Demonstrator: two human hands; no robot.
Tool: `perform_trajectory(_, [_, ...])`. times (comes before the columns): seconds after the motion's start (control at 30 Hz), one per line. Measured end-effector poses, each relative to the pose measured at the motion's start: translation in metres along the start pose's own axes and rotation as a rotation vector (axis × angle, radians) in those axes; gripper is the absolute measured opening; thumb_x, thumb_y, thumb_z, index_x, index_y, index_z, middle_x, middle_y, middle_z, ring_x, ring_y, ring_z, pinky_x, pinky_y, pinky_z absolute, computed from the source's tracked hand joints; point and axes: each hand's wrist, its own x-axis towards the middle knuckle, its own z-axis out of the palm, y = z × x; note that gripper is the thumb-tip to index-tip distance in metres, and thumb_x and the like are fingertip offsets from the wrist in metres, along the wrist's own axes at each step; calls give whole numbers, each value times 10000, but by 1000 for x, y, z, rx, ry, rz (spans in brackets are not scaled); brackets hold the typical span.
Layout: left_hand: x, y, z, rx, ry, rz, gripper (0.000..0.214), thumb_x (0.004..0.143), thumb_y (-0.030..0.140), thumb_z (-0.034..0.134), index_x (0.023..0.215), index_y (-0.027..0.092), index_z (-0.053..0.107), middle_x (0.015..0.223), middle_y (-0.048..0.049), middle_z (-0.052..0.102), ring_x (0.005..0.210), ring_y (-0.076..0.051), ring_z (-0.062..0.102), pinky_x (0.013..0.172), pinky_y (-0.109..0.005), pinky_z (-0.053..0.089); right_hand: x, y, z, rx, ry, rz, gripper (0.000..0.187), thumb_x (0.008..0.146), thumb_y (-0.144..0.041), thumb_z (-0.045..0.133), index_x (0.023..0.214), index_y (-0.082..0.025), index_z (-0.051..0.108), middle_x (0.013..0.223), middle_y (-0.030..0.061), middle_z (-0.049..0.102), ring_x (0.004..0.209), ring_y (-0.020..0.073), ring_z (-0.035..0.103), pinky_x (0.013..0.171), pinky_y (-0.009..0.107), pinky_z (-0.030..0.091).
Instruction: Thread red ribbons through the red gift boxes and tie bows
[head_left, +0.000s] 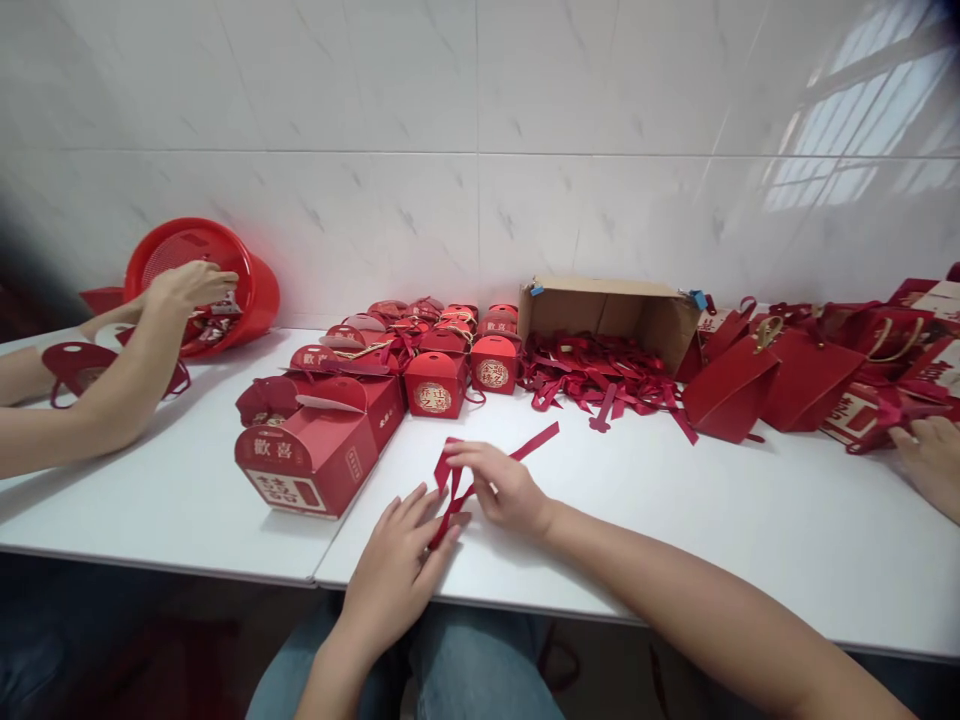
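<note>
A dark red ribbon (535, 441) lies on the white table in front of me, looped and crossed near its left part. My right hand (501, 487) pinches the loop between thumb and fingertips. Lower on the same ribbon is my left hand (401, 560), with the ribbon's lower part between its thumb and forefinger and the other fingers stretched toward the table. Whether a knot is there, the fingers hide. Left of my hands stands a long red gift box (337, 455) with a rounded handle flap and gold and white characters.
Several small red boxes (435, 385) stand in rows behind. A cardboard carton (600, 288) lies on its side, spilling ribbons (592, 375). Red bags (731, 390) crowd the right, near another person's hand (934, 460). At left, a co-worker's hand (187, 285) reaches to a red basket (262, 290).
</note>
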Motion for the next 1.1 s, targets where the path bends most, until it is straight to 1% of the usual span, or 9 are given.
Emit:
perform_trajectory(0.27, [-3, 2, -3, -83, -52, -70, 269, 873, 334, 450, 1026, 314, 669, 1299, -14, 547, 1261, -275, 426, 1010, -529, 362, -4, 56, -18, 249, 487, 622, 108, 734, -206, 617, 835, -172, 639, 902, 58, 683, 888, 182, 646, 886, 371, 505])
perform_trajectory(0.47, [-3, 3, -9, -298, -38, -126, 236, 865, 340, 465, 952, 282, 677, 1299, -35, 541, 1244, -266, 440, 1055, -535, 288, -11, 93, -52, 202, 771, 756, 172, 648, -268, 695, 753, -158, 616, 772, 30, 663, 771, 154, 633, 822, 338, 512])
perform_trajectory(0.6, [-13, 1, -20, -702, -18, -218, 272, 892, 339, 421, 777, 203, 627, 1335, -78, 493, 1238, -248, 442, 1021, -439, 368, -22, 113, -67, 196, 986, 851, 255, 571, -265, 746, 732, -162, 578, 704, -2, 634, 714, 134, 626, 768, 303, 526])
perform_trajectory(0.73, [-39, 0, -45, -1130, 233, -186, 298, 878, 323, 450, 644, 180, 569, 1238, -94, 565, 1202, -270, 477, 994, -446, 391, -28, 120, -70, 276, 1080, 943, 287, 552, -253, 766, 724, -174, 551, 661, -19, 623, 677, 128, 640, 699, 269, 551])
perform_trajectory(0.87, [-48, -1, -72, -1351, 759, -42, 309, 833, 393, 465, 595, 199, 497, 1205, -65, 576, 1232, -261, 438, 975, -456, 397, -28, 118, -71, 359, 1061, 999, 285, 560, -225, 774, 718, -176, 542, 663, -15, 636, 655, 122, 651, 611, 225, 555])
perform_trajectory(0.97, [-33, -16, -73, -1145, 1068, -238, 178, 731, 398, 594, 819, 251, 544, 1258, -42, 526, 1247, -251, 409, 1032, -478, 323, -27, 116, -71, 384, 1054, 1024, 288, 592, -231, 758, 735, -183, 513, 666, -28, 628, 624, 105, 651, 553, 188, 536])
perform_trajectory(1.0, [-25, -25, -69, -963, 1114, -380, 295, 700, 367, 648, 955, 265, 539, 1285, -49, 493, 1267, -249, 381, 1055, -483, 286, -27, 116, -71, 387, 1052, 1032, 289, 603, -238, 749, 743, -186, 501, 669, -32, 625, 611, 100, 649, 535, 179, 527])
perform_trajectory(1.03, [-16, -34, -64, -770, 1105, -527, 478, 649, 347, 707, 1075, 264, 506, 1321, -71, 448, 1277, -263, 362, 1064, -494, 265, -27, 115, -71, 389, 1049, 1038, 290, 615, -246, 739, 752, -190, 489, 674, -36, 624, 597, 95, 646, 517, 173, 517])
perform_trajectory(1.1, [0, -52, -53, -559, 954, -711, 855, 530, 333, 796, 1266, 242, 369, 1388, -132, 352, 1298, -286, 325, 1067, -490, 264, -27, 114, -72, 390, 1039, 1047, 294, 634, -265, 719, 772, -198, 468, 679, -41, 627, 564, 87, 631, 477, 167, 491])
